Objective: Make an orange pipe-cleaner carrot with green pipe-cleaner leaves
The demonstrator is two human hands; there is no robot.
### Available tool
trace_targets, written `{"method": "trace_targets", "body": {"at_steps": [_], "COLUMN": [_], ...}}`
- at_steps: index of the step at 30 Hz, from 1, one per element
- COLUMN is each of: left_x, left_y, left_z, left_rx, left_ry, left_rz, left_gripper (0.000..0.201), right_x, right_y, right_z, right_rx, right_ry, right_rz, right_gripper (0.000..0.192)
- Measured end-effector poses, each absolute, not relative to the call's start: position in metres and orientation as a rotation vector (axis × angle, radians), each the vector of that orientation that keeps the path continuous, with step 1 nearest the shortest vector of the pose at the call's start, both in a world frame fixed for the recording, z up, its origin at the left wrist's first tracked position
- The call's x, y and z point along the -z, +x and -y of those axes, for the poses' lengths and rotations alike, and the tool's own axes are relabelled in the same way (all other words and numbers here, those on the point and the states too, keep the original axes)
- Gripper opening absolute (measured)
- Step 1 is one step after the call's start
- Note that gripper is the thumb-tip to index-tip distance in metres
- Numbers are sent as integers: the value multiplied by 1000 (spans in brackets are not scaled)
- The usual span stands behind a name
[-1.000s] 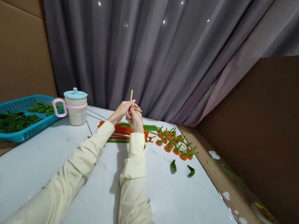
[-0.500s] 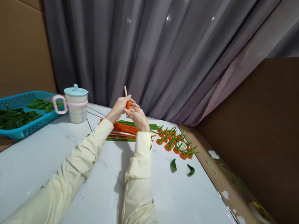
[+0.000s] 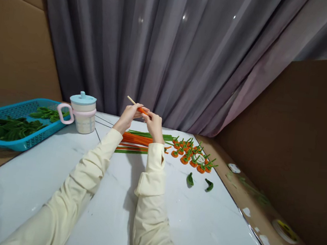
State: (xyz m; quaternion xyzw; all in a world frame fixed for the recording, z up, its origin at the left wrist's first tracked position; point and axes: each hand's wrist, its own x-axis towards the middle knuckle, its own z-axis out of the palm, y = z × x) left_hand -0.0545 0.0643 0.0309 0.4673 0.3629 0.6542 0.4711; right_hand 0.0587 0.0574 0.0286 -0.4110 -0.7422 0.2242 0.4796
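Note:
Above the far part of the white table (image 3: 106, 210), my left hand (image 3: 126, 117) grips a thin pale stick (image 3: 131, 100). Orange pipe cleaner (image 3: 142, 110) is wound around its lower part. My right hand (image 3: 154, 125) pinches the orange end between thumb and fingers. Below both hands lie bundles of orange pipe cleaners (image 3: 136, 139) and green pipe cleaners (image 3: 164, 137). To their right stand several small orange coils with green stems (image 3: 184, 160), with a white ring-shaped roll (image 3: 198, 159) among them. Two curled green pieces (image 3: 190, 180) lie nearer me.
At left, a blue basket (image 3: 28, 144) holds green fuzzy pieces, beside a lidded cup (image 3: 85, 118) with a pink handle. A grey curtain (image 3: 148, 50) hangs behind the table. On the cardboard at right lie a tape roll (image 3: 286, 231) and white scraps (image 3: 265, 242).
The stick has tipped from nearly upright to a slant, its bare end swinging left. My right hand has turned and now pinches the orange end from the right.

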Motion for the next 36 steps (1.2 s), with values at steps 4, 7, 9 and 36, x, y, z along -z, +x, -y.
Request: {"method": "trace_targets", "body": {"at_steps": [4,7,9,36], "left_x": [-53,-66,-68,5], "left_y": [-61,-65,-65,-16], "left_z": [-32,5,30,118], "left_rx": [-1506,-1368,-1296,-1448], "left_ry": [1269,1495,1598,1931], "left_rz": [-763,-658,-620,-209], "left_gripper": [35,45,46,51], "right_x": [-66,-88,-94,-47], "right_y": [83,102,112,138], "right_z": [-35,-3,23,145], "right_rx": [-557,-578,-528,554], "right_ry": [-920,-774,-755,-485], "right_rz": [2006,2239,2276,2296], "right_gripper": [22,29,32,30]}}
